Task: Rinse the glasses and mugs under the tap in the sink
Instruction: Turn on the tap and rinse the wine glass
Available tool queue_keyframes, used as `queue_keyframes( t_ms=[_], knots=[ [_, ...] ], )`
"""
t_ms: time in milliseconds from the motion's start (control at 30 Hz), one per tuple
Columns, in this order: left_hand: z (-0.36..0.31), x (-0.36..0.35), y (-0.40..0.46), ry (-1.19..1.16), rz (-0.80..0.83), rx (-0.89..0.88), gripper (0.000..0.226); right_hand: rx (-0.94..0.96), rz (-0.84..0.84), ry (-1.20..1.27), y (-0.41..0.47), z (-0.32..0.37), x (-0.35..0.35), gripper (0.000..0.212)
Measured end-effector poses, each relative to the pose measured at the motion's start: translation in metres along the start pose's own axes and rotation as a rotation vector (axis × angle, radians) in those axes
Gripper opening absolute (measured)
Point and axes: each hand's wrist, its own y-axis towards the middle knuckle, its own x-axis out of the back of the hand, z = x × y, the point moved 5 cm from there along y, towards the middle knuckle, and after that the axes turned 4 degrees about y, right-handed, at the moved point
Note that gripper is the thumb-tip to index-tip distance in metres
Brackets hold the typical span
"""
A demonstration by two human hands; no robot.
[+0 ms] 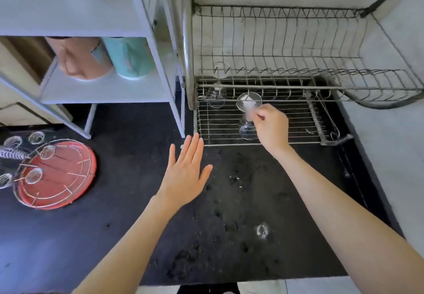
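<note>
My right hand [271,125] reaches over the lower wire shelf of the dish rack [298,119] and is closed on the stem of a clear stemmed glass [249,102], held upside down with its round foot up and its bowl near the wires. Another clear glass [215,97] stands upside down at the shelf's back left. My left hand [185,174] hovers flat over the dark counter [229,213], fingers spread, holding nothing. No sink or tap is in view.
A white shelf unit [103,92] with a pink and a teal container stands at the left. A red round tray [62,174] with a wire cup holder sits on the counter's left. The rack's upper plate tier [298,41] overhangs the lower shelf. Water drops spot the counter.
</note>
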Motion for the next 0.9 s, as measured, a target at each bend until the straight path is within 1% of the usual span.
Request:
queue_keyframes(
  t_ms=[67, 133, 233, 300, 367, 433, 500, 567, 600, 700, 733, 833, 900],
  knots=[
    [0.000, -0.002, 0.007, -0.002, -0.002, 0.022, 0.073, 0.006, 0.009, 0.011, 0.016, -0.004, -0.009, 0.018],
    [0.000, -0.005, 0.011, 0.003, -0.004, 0.044, 0.071, -0.057, 0.005, 0.086, 0.029, -0.014, -0.017, 0.016],
    [-0.001, -0.008, 0.013, 0.005, 0.002, 0.078, 0.076, -0.165, -0.007, 0.248, 0.046, -0.027, -0.028, 0.018],
    [-0.001, -0.010, 0.014, 0.008, 0.015, 0.091, 0.082, -0.138, -0.020, 0.222, 0.058, -0.029, -0.032, 0.022],
    [0.000, -0.011, 0.015, 0.015, 0.022, 0.097, 0.089, -0.082, -0.045, 0.228, 0.072, -0.023, -0.032, 0.030],
    [0.000, -0.011, 0.015, 0.017, 0.028, 0.106, 0.090, -0.037, -0.061, 0.242, 0.085, -0.017, -0.033, 0.048],
    [-0.001, -0.011, 0.015, 0.017, 0.033, 0.112, 0.089, -0.027, -0.067, 0.177, 0.096, -0.016, -0.039, 0.063],
    [-0.001, -0.012, 0.015, 0.022, 0.043, 0.116, 0.089, -0.034, -0.071, 0.141, 0.099, -0.020, -0.045, 0.068],
    [-0.001, -0.012, 0.015, 0.024, 0.045, 0.118, 0.089, -0.048, -0.071, 0.156, 0.099, -0.023, -0.047, 0.063],
    [0.000, -0.011, 0.015, 0.021, 0.046, 0.122, 0.088, -0.106, -0.074, 0.212, 0.097, -0.030, -0.051, 0.028],
    [0.000, -0.010, 0.015, 0.021, 0.048, 0.123, 0.087, -0.113, -0.074, 0.198, 0.097, -0.031, -0.051, 0.023],
    [0.001, -0.010, 0.015, 0.018, 0.069, 0.127, 0.086, -0.116, -0.035, 0.191, 0.096, -0.031, -0.051, 0.020],
    [0.001, -0.011, 0.015, 0.025, 0.092, 0.115, 0.093, -0.120, 0.004, 0.219, 0.089, -0.031, -0.051, 0.024]
  ],
)
